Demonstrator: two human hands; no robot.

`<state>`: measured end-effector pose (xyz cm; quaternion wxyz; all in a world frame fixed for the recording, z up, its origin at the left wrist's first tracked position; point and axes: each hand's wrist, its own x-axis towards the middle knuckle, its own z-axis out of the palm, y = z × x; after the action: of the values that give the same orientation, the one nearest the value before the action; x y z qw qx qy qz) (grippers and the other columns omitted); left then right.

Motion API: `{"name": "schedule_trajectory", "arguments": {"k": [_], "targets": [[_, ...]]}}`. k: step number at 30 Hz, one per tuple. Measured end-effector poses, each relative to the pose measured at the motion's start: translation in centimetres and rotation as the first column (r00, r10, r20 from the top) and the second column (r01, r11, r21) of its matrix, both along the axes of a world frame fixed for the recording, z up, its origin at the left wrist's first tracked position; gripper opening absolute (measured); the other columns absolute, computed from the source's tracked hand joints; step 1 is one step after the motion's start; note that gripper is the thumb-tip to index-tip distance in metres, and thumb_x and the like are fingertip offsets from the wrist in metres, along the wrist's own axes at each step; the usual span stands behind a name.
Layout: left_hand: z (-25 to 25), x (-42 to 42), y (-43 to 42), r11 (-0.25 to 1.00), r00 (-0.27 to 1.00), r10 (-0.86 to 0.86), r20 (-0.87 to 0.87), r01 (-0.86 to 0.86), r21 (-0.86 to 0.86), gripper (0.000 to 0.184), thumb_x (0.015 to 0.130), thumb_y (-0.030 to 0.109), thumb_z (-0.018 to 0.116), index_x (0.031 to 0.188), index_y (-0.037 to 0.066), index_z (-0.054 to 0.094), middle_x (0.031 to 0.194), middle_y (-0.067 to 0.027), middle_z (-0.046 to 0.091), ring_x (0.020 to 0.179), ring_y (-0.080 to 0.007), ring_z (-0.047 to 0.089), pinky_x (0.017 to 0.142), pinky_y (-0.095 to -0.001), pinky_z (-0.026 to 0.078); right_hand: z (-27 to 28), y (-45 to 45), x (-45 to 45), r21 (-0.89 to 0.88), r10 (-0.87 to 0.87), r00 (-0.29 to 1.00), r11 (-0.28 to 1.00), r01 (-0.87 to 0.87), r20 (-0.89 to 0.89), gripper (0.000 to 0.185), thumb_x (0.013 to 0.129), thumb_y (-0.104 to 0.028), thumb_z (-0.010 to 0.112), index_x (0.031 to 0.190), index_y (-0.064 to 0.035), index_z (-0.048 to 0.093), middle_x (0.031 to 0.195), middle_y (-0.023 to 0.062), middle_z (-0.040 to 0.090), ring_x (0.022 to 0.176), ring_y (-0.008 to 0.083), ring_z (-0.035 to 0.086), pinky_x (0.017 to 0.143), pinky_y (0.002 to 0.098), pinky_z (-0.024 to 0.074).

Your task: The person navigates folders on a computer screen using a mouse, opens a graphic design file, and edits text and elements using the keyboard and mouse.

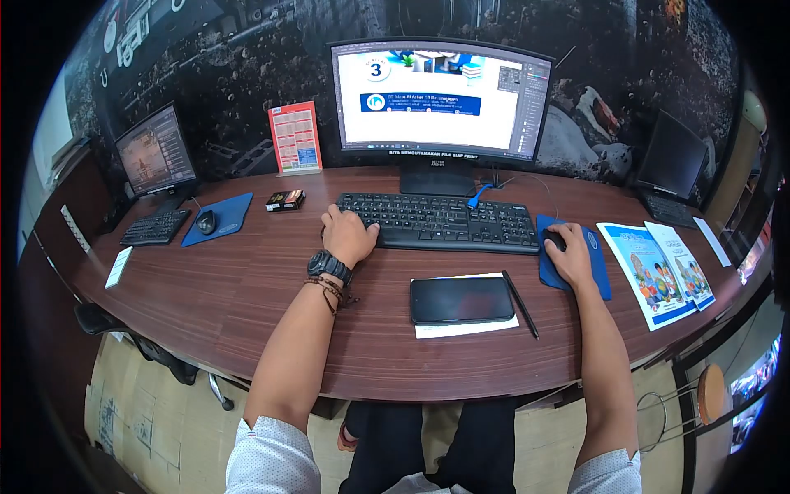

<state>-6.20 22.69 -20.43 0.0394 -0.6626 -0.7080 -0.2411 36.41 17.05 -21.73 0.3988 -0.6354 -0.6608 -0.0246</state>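
My left hand rests on the left end of the black keyboard, its fingers apart on the keys and a black watch on the wrist. On the blue mouse pad, my right hand is wrapped over a black mouse. Behind the keyboard stands a lit curved monitor showing a page with a blue banner. A dark-screened phone lies on white paper between my forearms, with a black pen along its right side.
Printed booklets lie at the right. A red calendar and a small black box stand left of the monitor. Further left are a second monitor, keyboard and mouse. Another monitor is far right.
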Motion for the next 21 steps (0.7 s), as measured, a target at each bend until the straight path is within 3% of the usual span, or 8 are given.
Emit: {"name": "schedule_trajectory", "arguments": {"k": [14,17,19,21], "targets": [[-0.19,0.11,-0.19,0.997,1.000,-0.001,0.028,-0.001,0.073,0.055,0.084,0.038,0.074,0.106,-0.012,0.065,0.124,-0.0256,0.050,0.117,-0.0414,0.050,0.096,-0.0470,0.050,0.38,-0.25,-0.33,-0.045,-0.046,0.999,0.998,0.047,0.009,0.036,0.083,-0.022,0.069,0.116,-0.0092,0.067,0.124,0.0152,0.057,0.114,0.0368,0.059,0.098,0.0437,0.0481],[0.25,0.26,-0.71,0.996,0.994,-0.056,0.091,0.049,0.072,0.043,0.085,0.032,0.074,0.110,-0.003,0.068,0.125,-0.0245,0.050,0.119,-0.0416,0.048,0.098,-0.0492,0.047,0.24,-0.07,-0.20,-0.049,-0.069,0.998,0.996,0.069,0.003,0.035,0.083,-0.022,0.068,0.116,-0.0097,0.067,0.124,0.0150,0.057,0.114,0.0368,0.059,0.098,0.0436,0.0480],[0.05,0.21,-0.78,0.973,0.981,-0.180,0.069,0.167,0.158,0.029,0.086,0.028,0.074,0.107,0.008,0.073,0.134,-0.0254,0.049,0.127,-0.0428,0.044,0.105,-0.0499,0.041,0.08,0.03,-0.06,-0.028,-0.076,0.997,0.997,0.076,0.011,0.035,0.082,-0.021,0.068,0.116,-0.0097,0.067,0.123,0.0149,0.057,0.114,0.0366,0.059,0.098,0.0436,0.0480],[0.05,0.25,-0.69,0.965,0.976,-0.212,0.047,0.202,0.167,0.026,0.086,0.028,0.073,0.105,0.011,0.075,0.135,-0.0245,0.050,0.128,-0.0423,0.043,0.106,-0.0502,0.039,0.07,0.06,-0.02,-0.031,-0.078,0.997,0.996,0.078,0.011,0.035,0.082,-0.021,0.068,0.116,-0.0095,0.067,0.122,0.0149,0.057,0.114,0.0365,0.059,0.098,0.0436,0.0481]]}}
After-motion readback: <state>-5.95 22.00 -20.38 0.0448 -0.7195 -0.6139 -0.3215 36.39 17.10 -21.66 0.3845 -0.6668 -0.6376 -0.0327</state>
